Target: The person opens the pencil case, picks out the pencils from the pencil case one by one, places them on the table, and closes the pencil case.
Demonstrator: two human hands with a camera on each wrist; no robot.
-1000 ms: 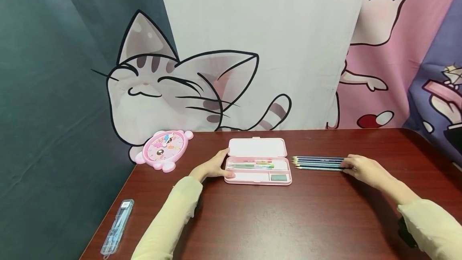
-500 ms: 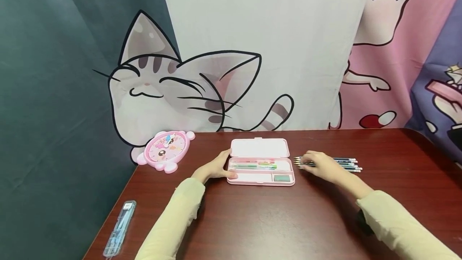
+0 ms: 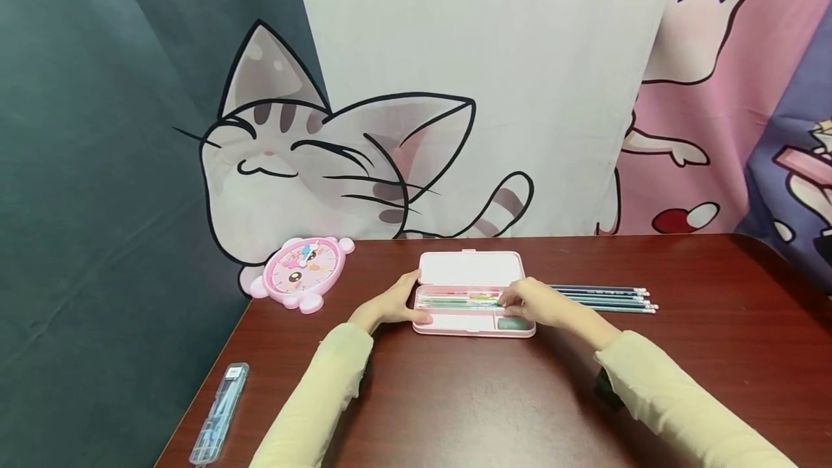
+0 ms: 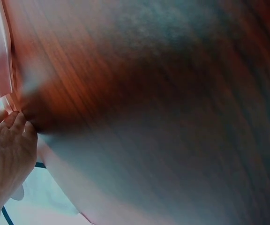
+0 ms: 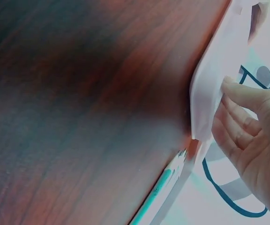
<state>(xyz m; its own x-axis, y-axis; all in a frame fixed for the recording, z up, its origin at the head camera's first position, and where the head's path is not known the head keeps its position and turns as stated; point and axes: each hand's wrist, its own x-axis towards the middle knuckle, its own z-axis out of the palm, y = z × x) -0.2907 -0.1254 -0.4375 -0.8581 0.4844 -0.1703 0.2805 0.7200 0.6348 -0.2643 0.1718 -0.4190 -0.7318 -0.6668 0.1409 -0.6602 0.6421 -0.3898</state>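
An opened pink pencil case (image 3: 468, 329) lies on the table, its white-lined lid (image 3: 471, 268) folded back. My left hand (image 3: 390, 303) grips its left end, thumb over the front edge and fingers along the far side. Several slim coloured pens (image 3: 455, 302) lie in the long compartment, and a green eraser (image 3: 513, 323) sits in the small front-right one. My right hand (image 3: 536, 300) reaches over the case's right end, its fingertips at the pens' right ends. In the right wrist view the fingertips disappear behind the case wall (image 5: 210, 89), so their hold is hidden. Several pencils (image 3: 614, 298) lie side by side right of the case.
A pink animal-shaped clock (image 3: 304, 274) stands at the table's back left corner. Near the left edge lies a clear blue slim box (image 3: 219, 414). A cartoon cloth (image 3: 552, 92) hangs behind the table's far edge.
My right hand has moved left from the pencils' far right ends, passing over their tips, to the pens inside the case. My left hand has kept its hold on the case.
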